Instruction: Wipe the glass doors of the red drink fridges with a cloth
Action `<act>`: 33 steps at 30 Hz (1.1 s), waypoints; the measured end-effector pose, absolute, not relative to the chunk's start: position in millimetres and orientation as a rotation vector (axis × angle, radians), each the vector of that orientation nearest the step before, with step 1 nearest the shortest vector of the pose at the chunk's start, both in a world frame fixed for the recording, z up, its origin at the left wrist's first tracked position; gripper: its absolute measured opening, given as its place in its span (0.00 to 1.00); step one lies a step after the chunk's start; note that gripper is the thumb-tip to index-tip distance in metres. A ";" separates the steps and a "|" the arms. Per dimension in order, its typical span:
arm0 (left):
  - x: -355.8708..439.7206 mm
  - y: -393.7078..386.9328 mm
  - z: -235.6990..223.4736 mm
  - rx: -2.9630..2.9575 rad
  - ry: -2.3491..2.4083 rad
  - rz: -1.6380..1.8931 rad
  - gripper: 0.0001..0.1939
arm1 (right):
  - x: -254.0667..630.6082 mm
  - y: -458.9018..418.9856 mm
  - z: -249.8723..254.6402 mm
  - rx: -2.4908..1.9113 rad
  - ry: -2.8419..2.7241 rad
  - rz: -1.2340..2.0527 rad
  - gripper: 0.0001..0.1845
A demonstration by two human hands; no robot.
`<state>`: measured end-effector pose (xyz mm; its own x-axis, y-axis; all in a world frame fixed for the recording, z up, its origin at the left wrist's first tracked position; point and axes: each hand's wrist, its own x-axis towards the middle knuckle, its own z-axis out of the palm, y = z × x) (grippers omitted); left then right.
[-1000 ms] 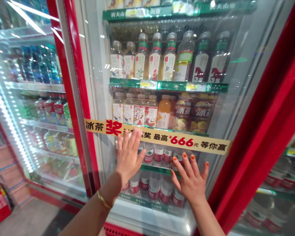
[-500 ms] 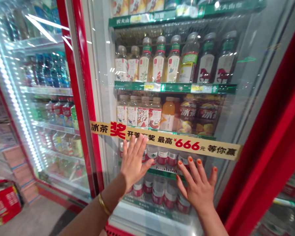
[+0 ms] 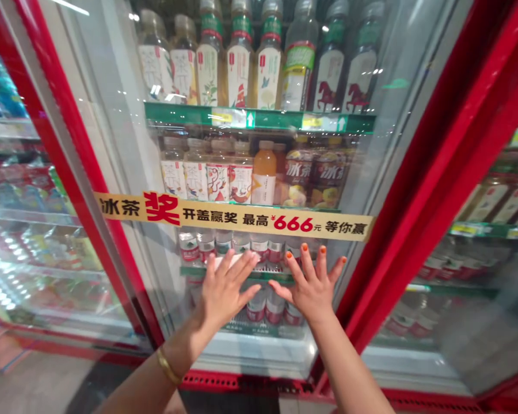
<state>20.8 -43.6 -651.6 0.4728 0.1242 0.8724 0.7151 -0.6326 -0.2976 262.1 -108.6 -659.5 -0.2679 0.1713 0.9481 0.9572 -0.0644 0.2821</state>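
Both of my hands are spread against the glass door (image 3: 125, 144) of a red-framed drinks fridge. My left hand (image 3: 224, 290), with a gold bangle (image 3: 168, 366) on its wrist, lies with fingers apart below a yellow printed strip (image 3: 211, 217). A small white patch shows between and under its fingers; what it is I cannot make out. My right hand (image 3: 317, 290), orange on its nails, is also spread flat, a little apart from the left. Neither hand grips anything. Behind the glass, clear bottles with red-and-white labels (image 3: 261, 248) stand near my fingertips.
Upper shelves hold tea bottles (image 3: 239, 69), an orange drink bottle (image 3: 263, 172) and dark iced-tea bottles (image 3: 299, 172). A red door post (image 3: 418, 190) separates another fridge at right. More lit shelves (image 3: 38, 213) are at left. Grey floor (image 3: 47, 382) shows below.
The view has shifted right and down, so the fridge appears further left and higher. Both hands stay spread at the glass, now lower relative to the yellow strip and closer together.
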 end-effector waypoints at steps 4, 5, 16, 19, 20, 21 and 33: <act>-15.4 -27.8 -660.9 -1.982 -0.938 -1.302 0.43 | 259.9 -105.5 -659.4 -1.304 -1.481 -1.375 0.54; -16.2 -23.7 -645.9 -1.962 -1.033 -1.378 0.43 | 260.3 -105.2 -659.3 -1.302 -1.475 -1.377 0.54; 38.8 -46.1 -671.2 -2.182 -0.519 -0.928 0.33 | 273.6 -108.9 -665.4 -0.967 -1.459 -1.280 0.46; 27.9 -37.0 -648.9 -2.125 -0.781 -1.097 0.40 | 271.2 -108.6 -661.3 -0.944 -1.436 -1.284 0.43; 33.4 -37.0 -634.7 -2.105 -0.859 -1.157 0.42 | 270.9 -108.6 -660.5 -0.939 -1.429 -1.283 0.43; 43.3 -38.8 -621.8 -2.100 -0.905 -1.187 0.43 | 271.1 -108.6 -660.5 -0.936 -1.423 -1.282 0.43; 54.3 -44.8 -613.7 -2.182 -0.683 -1.177 0.38 | 282.5 -97.5 -695.9 -1.013 -1.393 -1.202 0.58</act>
<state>54.3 -44.8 -613.7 0.4841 0.1679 0.8588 0.6619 -0.7122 -0.2338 282.5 -97.5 -695.9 -0.1553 -0.0128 0.9878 0.9753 0.1569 0.1553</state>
